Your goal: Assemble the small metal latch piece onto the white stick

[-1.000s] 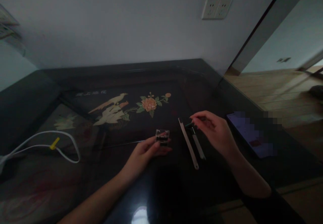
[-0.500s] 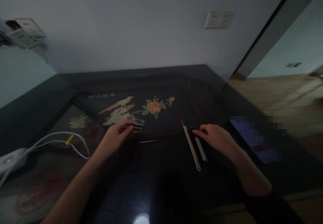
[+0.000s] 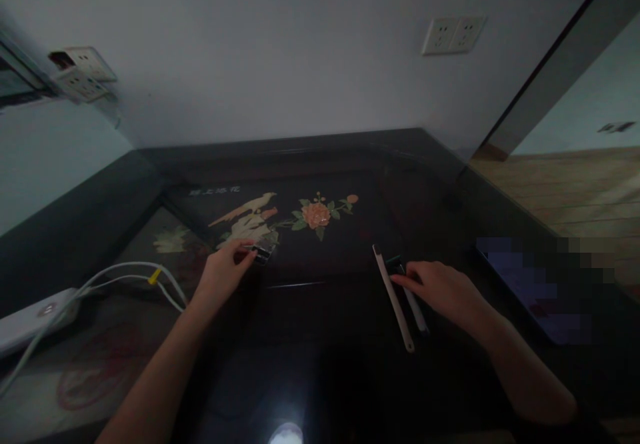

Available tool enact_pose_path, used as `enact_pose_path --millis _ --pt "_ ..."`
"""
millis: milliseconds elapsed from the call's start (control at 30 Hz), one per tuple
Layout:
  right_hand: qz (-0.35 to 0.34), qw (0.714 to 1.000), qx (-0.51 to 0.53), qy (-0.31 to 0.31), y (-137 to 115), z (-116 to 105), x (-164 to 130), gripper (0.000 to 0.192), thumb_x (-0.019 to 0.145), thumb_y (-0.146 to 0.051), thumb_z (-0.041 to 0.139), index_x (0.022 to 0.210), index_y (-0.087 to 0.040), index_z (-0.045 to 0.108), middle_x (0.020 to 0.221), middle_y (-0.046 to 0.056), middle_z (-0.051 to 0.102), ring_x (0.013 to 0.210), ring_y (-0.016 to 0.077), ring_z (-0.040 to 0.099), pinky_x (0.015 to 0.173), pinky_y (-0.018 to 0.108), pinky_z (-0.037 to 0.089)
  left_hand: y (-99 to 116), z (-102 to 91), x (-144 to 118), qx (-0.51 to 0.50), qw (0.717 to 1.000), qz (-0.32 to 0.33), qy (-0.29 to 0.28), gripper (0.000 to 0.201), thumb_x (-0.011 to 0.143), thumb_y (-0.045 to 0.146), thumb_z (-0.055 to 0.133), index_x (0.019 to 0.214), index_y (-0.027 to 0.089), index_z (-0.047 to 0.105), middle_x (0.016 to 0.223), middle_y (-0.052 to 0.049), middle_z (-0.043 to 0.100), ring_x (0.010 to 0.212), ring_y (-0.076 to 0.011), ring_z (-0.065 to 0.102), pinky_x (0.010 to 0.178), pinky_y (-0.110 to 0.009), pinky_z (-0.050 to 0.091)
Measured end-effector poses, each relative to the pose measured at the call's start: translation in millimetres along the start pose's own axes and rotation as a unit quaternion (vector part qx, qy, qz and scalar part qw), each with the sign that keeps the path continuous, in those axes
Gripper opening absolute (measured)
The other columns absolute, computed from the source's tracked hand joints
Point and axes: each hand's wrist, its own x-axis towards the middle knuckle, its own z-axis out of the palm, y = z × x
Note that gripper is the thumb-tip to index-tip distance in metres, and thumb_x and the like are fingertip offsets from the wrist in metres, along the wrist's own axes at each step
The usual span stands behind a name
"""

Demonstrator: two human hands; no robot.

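Your right hand (image 3: pixel 445 291) rests fingers loosely curled beside the 2 pale sticks (image 3: pixel 395 297) lying lengthwise right of centre, while your left hand (image 3: pixel 225 272) pinches the small clear box (image 3: pixel 260 253) left of centre on the counter (image 3: pixel 320 337).

The counter (image 3: pixel 320 337) is dark and glossy, smooth as lacquer or glass, throwing back a bright spot of light near its front edge; a painted bird and flower panel (image 3: pixel 280 214) shows under the shine. The small box (image 3: pixel 261 253) at the left hand (image 3: pixel 225 272) looks like clear, shiny plastic. The long pale strip (image 3: pixel 393 295) beside the right hand (image 3: pixel 443 289) looks smooth and matt. The white cable (image 3: pixel 125 272) looks like smooth plastic. The wall (image 3: pixel 280 51) is matt.
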Motion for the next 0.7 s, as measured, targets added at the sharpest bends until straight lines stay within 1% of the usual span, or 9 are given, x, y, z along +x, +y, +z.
enact_pose_path --millis 167,267,367,433,567,633,700 --pt "0.012 1.000 -0.025 0.000 -5.7 -1.1 -2.4 0.039 0.093 -0.052 0.047 0.076 -0.020 0.062 0.076 0.006 0.071 0.071 0.0232 0.068 0.053 0.028 0.032 1.9 3.6 -1.5 0.049 0.999 0.025 0.000 0.036 0.078 0.033 0.056 0.108 0.017 0.067 0.093 -0.008 0.073 0.076 -0.0232 0.068 0.074 -0.033 0.052" --pt "0.003 0.999 -0.034 0.012 -7.2 1.6 -2.8 0.037 0.093 -0.052 0.049 0.075 -0.020 0.061 0.077 0.006 0.071 0.073 0.0246 0.069 0.052 0.028 0.031 4.9 6.0 -3.8 0.073 0.996 0.043 0.000 0.036 0.080 0.034 0.055 0.110 0.016 0.066 0.101 -0.009 0.069 0.072 -0.0209 0.065 0.074 -0.033 0.052" --pt "-0.005 0.999 -0.033 0.017 -10.1 4.6 -3.3 0.035 0.092 -0.051 0.050 0.078 -0.021 0.061 0.076 0.006 0.072 0.073 0.0256 0.069 0.052 0.028 0.032 8.3 8.4 -6.6 0.090 0.994 0.059 -0.004 0.037 0.084 0.035 0.051 0.113 0.016 0.063 0.104 -0.010 0.066 0.072 -0.0199 0.063 0.076 -0.033 0.052" --pt "-0.007 0.999 -0.031 0.020 -13.2 6.0 -3.8 0.035 0.093 -0.050 0.049 0.079 -0.021 0.062 0.076 0.006 0.072 0.073 0.0265 0.070 0.053 0.028 0.031 9.8 9.8 -7.9 0.098 0.993 0.068 -0.006 0.038 0.086 0.035 0.049 0.116 0.017 0.061 0.107 -0.010 0.065 0.076 -0.0208 0.064 0.079 -0.034 0.051" --pt "-0.012 0.999 -0.030 0.024 -18.6 7.3 -5.3 0.036 0.094 -0.050 0.047 0.079 -0.021 0.062 0.077 0.007 0.072 0.075 0.0272 0.070 0.053 0.029 0.031 11.7 10.8 -10.6 0.117 0.990 0.075 -0.017 0.040 0.089 0.038 0.046 0.121 0.019 0.058 0.116 -0.011 0.062 0.093 -0.0247 0.065 0.086 -0.036 0.050" --pt "-0.016 0.999 -0.028 0.026 -19.5 7.4 -6.0 0.037 0.094 -0.050 0.047 0.078 -0.021 0.061 0.078 0.007 0.072 0.075 0.0268 0.070 0.053 0.029 0.031 13.2 9.8 -12.9 0.129 0.988 0.073 -0.029 0.043 0.089 0.040 0.046 0.125 0.018 0.057 0.118 -0.012 0.061 0.098 -0.0268 0.064 0.086 -0.036 0.050" --pt "-0.017 0.999 -0.026 0.025 -19.5 7.4 -6.5 0.037 0.094 -0.051 0.047 0.078 -0.021 0.061 0.078 0.006 0.072 0.075 0.0263 0.070 0.053 0.028 0.030 15.3 8.2 -15.8 0.143 0.986 0.070 -0.042 0.047 0.089 0.043 0.046 0.128 0.018 0.055 0.118 -0.013 0.061 0.097 -0.0292 0.065 0.084 -0.038 0.051"
